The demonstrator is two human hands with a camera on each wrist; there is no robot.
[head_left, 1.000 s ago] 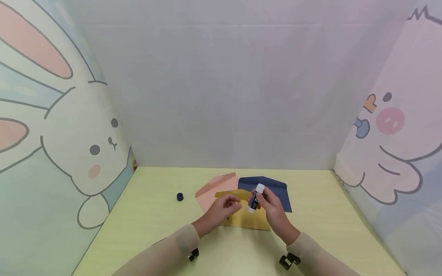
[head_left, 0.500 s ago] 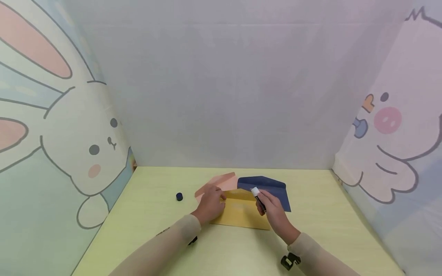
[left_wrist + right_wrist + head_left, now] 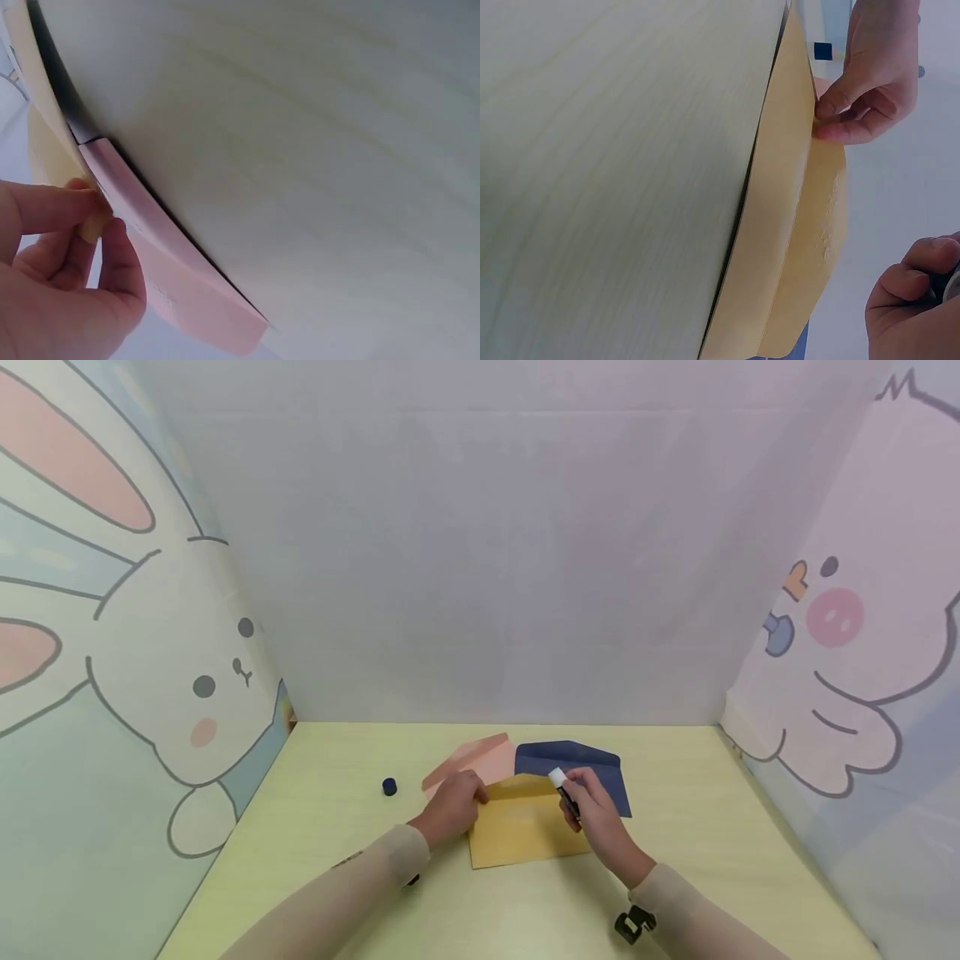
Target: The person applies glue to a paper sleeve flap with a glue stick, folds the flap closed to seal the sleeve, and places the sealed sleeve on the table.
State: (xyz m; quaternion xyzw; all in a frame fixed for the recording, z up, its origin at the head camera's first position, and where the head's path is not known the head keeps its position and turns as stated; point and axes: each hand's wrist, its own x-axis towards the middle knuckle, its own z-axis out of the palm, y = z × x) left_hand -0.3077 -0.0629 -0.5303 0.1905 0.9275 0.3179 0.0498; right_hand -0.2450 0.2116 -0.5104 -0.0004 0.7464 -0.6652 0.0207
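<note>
A yellow envelope lies with its flap up in the middle of the table. My left hand pinches the envelope's left edge near the flap fold, which the left wrist view shows between thumb and fingers of the hand. In the right wrist view, whitish marks show on the flap of the envelope. My right hand grips a glue stick, its white end pointing up and left, above the envelope's right part.
A pink envelope lies behind on the left, partly under the yellow one. The navy envelope is behind on the right. A small dark cap stands on the table to the left.
My left hand, first hovering over the yellow envelope, has moved left and taken its edge; the envelope has turned slightly. My right hand has tilted the glue stick, white end now up-left.
</note>
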